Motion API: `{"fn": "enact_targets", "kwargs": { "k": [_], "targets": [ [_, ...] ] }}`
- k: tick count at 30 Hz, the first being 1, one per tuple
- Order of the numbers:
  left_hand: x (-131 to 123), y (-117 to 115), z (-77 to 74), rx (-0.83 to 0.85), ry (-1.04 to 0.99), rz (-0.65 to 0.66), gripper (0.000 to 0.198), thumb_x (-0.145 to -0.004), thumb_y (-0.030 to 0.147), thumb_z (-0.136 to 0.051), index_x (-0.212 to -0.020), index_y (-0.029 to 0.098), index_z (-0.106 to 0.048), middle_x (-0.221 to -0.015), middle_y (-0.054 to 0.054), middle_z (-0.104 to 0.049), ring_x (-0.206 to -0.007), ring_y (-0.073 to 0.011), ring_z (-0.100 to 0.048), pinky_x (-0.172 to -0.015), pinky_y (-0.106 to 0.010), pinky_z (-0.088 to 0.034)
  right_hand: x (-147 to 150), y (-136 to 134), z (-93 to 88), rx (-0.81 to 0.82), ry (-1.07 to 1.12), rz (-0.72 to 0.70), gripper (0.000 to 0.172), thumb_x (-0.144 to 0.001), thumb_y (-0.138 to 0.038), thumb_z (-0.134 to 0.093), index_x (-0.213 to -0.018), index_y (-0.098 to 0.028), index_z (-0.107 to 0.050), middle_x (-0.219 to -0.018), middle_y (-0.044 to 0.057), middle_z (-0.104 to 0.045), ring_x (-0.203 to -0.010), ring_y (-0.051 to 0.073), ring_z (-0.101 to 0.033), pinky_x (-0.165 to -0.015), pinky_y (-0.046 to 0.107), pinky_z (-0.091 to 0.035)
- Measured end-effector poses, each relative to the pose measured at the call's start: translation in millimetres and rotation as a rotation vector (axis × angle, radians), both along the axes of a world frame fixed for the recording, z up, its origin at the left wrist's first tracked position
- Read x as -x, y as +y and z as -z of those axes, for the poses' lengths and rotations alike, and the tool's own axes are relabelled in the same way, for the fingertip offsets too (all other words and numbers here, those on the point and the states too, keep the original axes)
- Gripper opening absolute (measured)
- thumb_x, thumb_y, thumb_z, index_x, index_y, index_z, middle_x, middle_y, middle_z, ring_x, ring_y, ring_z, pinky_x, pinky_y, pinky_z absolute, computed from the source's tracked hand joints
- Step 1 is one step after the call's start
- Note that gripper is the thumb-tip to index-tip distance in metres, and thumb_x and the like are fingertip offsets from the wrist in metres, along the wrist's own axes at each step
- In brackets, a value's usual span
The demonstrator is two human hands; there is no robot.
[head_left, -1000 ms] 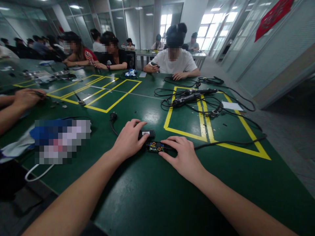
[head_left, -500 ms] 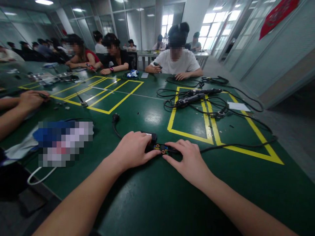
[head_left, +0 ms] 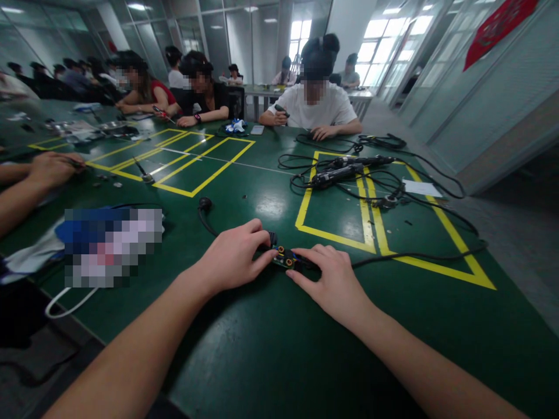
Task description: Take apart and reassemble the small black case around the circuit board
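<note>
The left hand (head_left: pixel 236 256) curled over the near-left end of a small circuit board (head_left: pixel 285 259); its thumb touched the edge, but I couldn't tell what its other fingers gripped underneath. The right hand (head_left: pixel 329 273) had thumb and forefinger pinching the board's right end, one on each side. So the board sat between both sets of fingers, above the green desk (head_left: pixel 244 343).

A dark ribbed block (head_left: pixel 273 238) stood just beyond the left fingertips, partly covered by them, and a black plug (head_left: pixel 204 203) lay farther out to their left. From behind the right fingers a black cable (head_left: pixel 410 254) ran off rightward, crossing the yellow tape (head_left: pixel 336 237). Beyond those fingers, black tools (head_left: pixel 336 176) lay in tangled cords, with white paper (head_left: pixel 421 188) to their right. A co-worker (head_left: pixel 317 107) sat across, well past the fingertips.
</note>
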State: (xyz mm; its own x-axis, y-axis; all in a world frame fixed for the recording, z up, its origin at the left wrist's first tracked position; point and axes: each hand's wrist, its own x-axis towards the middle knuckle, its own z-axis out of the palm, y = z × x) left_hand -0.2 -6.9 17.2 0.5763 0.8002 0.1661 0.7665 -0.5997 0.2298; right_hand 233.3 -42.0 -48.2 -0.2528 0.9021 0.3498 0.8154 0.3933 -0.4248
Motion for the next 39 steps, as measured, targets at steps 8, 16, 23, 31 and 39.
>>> {"fn": "enact_targets", "kwargs": {
  "k": [8, 16, 23, 31, 39],
  "targets": [
    [8.4, 3.3, -3.0, 0.011, -0.069, 0.101, 0.027, -0.105, 0.034, -0.057, -0.12, 0.027, -0.078, -0.106, -0.006, -0.067, -0.09, -0.0187, -0.068, -0.083, -0.032, -0.056, 3.0, 0.1, -4.5, 0.046, 0.034, 0.016, 0.03, -0.092, -0.036, -0.079, -0.122, -0.031, -0.076, -0.099, 0.004, -0.074, -0.096, 0.028, -0.066, -0.087, 0.044, -0.046],
    [8.9, 7.2, 1.6, 0.089, 0.02, 0.114, 0.03, -0.105, 0.035, -0.058, -0.123, 0.029, -0.081, -0.104, -0.007, -0.072, -0.093, -0.0204, -0.072, -0.084, -0.031, -0.057, 5.2, -0.3, -4.7, 0.059, 0.057, 0.018, 0.028, -0.093, -0.036, -0.078, -0.12, -0.03, -0.076, -0.099, 0.005, -0.073, -0.096, 0.028, -0.065, -0.088, 0.045, -0.045],
    [11.5, 9.4, 1.9, 0.161, -0.054, 0.127, 0.043, -0.096, 0.012, -0.054, -0.13, 0.026, -0.076, -0.121, -0.008, -0.076, -0.111, -0.0228, -0.072, -0.102, -0.036, -0.057, 4.6, -1.1, -6.8, 0.056, 0.111, 0.018, 0.029, -0.092, -0.032, -0.075, -0.121, -0.029, -0.076, -0.106, 0.006, -0.07, -0.102, 0.028, -0.066, -0.091, 0.044, -0.046],
    [18.5, 18.5, 3.5, 0.274, -0.18, 0.106, 0.019, -0.098, 0.018, -0.058, -0.104, 0.021, -0.076, -0.104, -0.006, -0.079, -0.095, -0.0197, -0.073, -0.089, -0.032, -0.057, 2.3, -0.1, -8.5, 0.089, 0.196, -0.001, 0.027, -0.093, -0.018, -0.057, -0.115, -0.026, -0.071, -0.101, 0.006, -0.073, -0.096, 0.026, -0.065, -0.089, 0.045, -0.047],
    [18.0, 20.8, 6.5, 0.177, -0.116, 0.121, 0.023, -0.1, 0.019, -0.06, -0.102, 0.022, -0.082, -0.106, -0.007, -0.076, -0.094, -0.0195, -0.072, -0.087, -0.031, -0.056, -0.7, 3.4, -4.9, 0.013, 0.252, 0.001, 0.014, -0.089, -0.015, -0.062, -0.086, -0.025, -0.072, -0.096, 0.006, -0.074, -0.095, 0.027, -0.067, -0.087, 0.045, -0.05]
  ]
}}
